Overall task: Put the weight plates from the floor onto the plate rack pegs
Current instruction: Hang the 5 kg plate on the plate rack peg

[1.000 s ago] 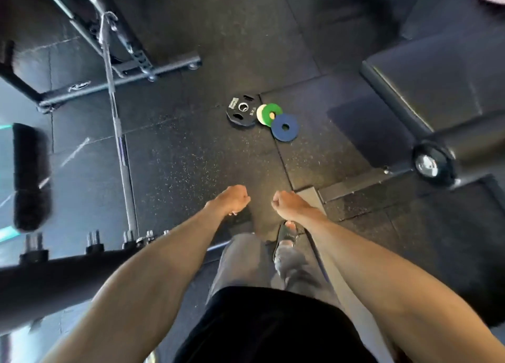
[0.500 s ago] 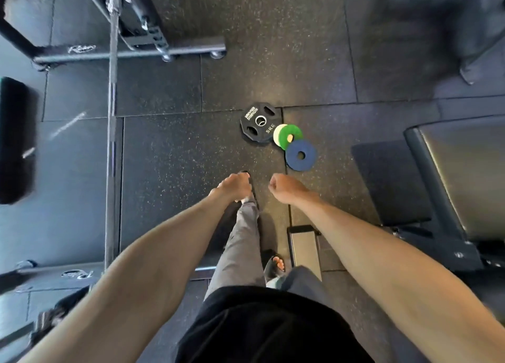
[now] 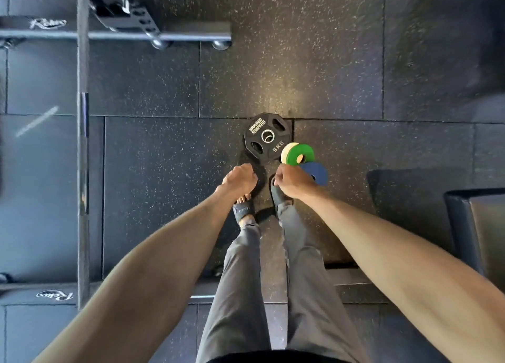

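Observation:
A black 5 kg plate lies flat on the rubber floor just ahead of my feet. A small green plate overlaps a cream plate at its right edge, and a blue plate lies below them, partly hidden by my right hand. My left hand hangs in a loose fist just below the black plate, holding nothing. My right hand is also curled shut and empty, over the blue plate's left edge. No rack pegs are visible.
A barbell runs down the left side. A rack base bar crosses the top left, another the lower left. A padded bench stands at the right edge. My sandalled feet stand just behind the plates.
I have stepped forward; the plates are now right below my hands, and both fists have come down closer to them. The bench has slid toward the right edge of view.

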Demonstrator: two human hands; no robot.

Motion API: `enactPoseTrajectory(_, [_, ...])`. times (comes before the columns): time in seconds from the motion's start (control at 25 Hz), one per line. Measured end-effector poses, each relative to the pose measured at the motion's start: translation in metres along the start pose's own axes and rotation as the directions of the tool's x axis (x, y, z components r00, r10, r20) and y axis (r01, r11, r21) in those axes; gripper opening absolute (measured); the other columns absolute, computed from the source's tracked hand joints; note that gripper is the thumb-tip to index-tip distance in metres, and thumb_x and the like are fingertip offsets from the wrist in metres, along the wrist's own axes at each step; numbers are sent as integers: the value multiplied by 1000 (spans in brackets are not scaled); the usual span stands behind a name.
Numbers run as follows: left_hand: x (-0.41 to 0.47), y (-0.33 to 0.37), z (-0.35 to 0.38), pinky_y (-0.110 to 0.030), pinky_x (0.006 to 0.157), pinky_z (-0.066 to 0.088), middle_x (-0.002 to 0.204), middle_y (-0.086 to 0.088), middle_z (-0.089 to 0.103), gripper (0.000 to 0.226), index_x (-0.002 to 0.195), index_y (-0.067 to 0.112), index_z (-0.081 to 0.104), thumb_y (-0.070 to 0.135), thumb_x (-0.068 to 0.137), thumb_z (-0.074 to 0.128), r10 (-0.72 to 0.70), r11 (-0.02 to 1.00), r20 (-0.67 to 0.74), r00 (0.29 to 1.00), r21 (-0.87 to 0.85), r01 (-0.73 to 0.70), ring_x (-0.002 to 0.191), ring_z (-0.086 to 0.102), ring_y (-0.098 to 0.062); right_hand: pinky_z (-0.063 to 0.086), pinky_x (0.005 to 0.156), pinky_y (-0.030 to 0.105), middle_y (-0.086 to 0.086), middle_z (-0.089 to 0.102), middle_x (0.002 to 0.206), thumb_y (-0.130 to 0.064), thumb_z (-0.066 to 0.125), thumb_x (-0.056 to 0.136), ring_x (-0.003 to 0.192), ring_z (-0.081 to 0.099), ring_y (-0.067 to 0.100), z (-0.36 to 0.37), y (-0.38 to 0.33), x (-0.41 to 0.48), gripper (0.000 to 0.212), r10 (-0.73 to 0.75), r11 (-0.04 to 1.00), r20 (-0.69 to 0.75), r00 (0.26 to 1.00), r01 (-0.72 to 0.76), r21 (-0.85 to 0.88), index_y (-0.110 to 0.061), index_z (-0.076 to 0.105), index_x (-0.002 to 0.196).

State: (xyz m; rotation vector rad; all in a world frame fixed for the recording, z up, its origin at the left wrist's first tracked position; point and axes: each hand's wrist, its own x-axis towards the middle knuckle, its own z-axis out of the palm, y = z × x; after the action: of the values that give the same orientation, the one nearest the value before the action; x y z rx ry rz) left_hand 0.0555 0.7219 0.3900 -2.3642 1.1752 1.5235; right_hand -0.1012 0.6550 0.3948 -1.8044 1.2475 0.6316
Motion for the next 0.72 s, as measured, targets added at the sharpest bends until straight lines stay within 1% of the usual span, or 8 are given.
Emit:
enactPoseTrajectory(0.12, [73, -1, 18, -43, 93, 50, 122, -22, 61, 33, 120, 3, 56, 21, 97, 41, -57, 998, -5, 998, -25, 57, 113, 59, -41, 47, 71, 40, 19, 67, 104, -23, 41, 99, 97, 64, 39, -4, 19, 77, 22, 17, 1000, -43, 999, -18, -11, -9, 57, 99])
enactPoseTrajectory(0.2, [133, -3, 37, -44, 92, 52, 119, -20, 62, 32, 118, 3, 57, 21, 97, 41, -130, 990, -22, 991, -63, 128, 110, 61, -40, 44, 72, 39, 21, 66, 108, -22, 41, 99, 99, 62, 40, 1, 36, 138, 23, 20, 999, -76, 997, -22, -37, -8, 57, 107])
enactPoseTrajectory(0.28, [191, -9, 60, -47, 90, 55, 114, -21, 65, 31, 117, 2, 57, 20, 95, 42, -213, 964, -25, 977, -167, 206, 104, 64, -40, 41, 72, 38, 22, 65, 112, -21, 42, 99, 102, 61, 41, 7, 55, 195, 25, 15, 997, -120, 993, -23, -67, -9, 55, 115])
enactPoseTrajectory(0.36, [250, -16, 88, -49, 90, 56, 120, -23, 61, 36, 126, 2, 49, 20, 95, 42, -305, 904, 14, 952, -311, 294, 104, 65, -40, 42, 73, 40, 24, 63, 115, -20, 43, 98, 105, 61, 42, 17, 78, 255, 30, 15, 995, -164, 986, -30, -91, -11, 50, 125])
enactPoseTrajectory(0.48, [327, -30, 128, -49, 96, 53, 139, -24, 49, 62, 150, 4, 17, 23, 97, 42, -436, 785, 107, 894, -441, 436, 117, 60, -40, 46, 88, 45, 24, 54, 127, -17, 47, 96, 116, 55, 43, 36, 108, 334, 46, 50, 991, -236, 971, -76, -106, -12, 39, 140])
enactPoseTrajectory(0.56, [368, -39, 146, -47, 96, 54, 140, -20, 50, 74, 155, 5, 3, 27, 98, 45, -494, 698, 142, 858, -524, 488, 118, 60, -37, 44, 95, 46, 24, 45, 136, -16, 51, 94, 125, 47, 42, 47, 124, 379, 51, 86, 986, -295, 952, -124, -112, -11, 35, 143])
enactPoseTrajectory(0.64, [398, -47, 157, -45, 88, 58, 136, -17, 53, 77, 155, 7, 0, 31, 98, 46, -526, 625, 164, 835, -591, 510, 111, 64, -35, 43, 97, 47, 25, 39, 141, -16, 54, 94, 129, 42, 42, 54, 136, 418, 53, 108, 982, -322, 941, -151, -112, -11, 32, 142])
enactPoseTrajectory(0.72, [421, -53, 162, -45, 78, 61, 132, -17, 56, 74, 154, 7, 7, 34, 98, 47, -545, 586, 175, 820, -620, 521, 102, 68, -34, 44, 96, 48, 24, 37, 141, -15, 54, 95, 129, 41, 42, 57, 143, 451, 52, 116, 979, -344, 932, -166, -121, -11, 32, 142])
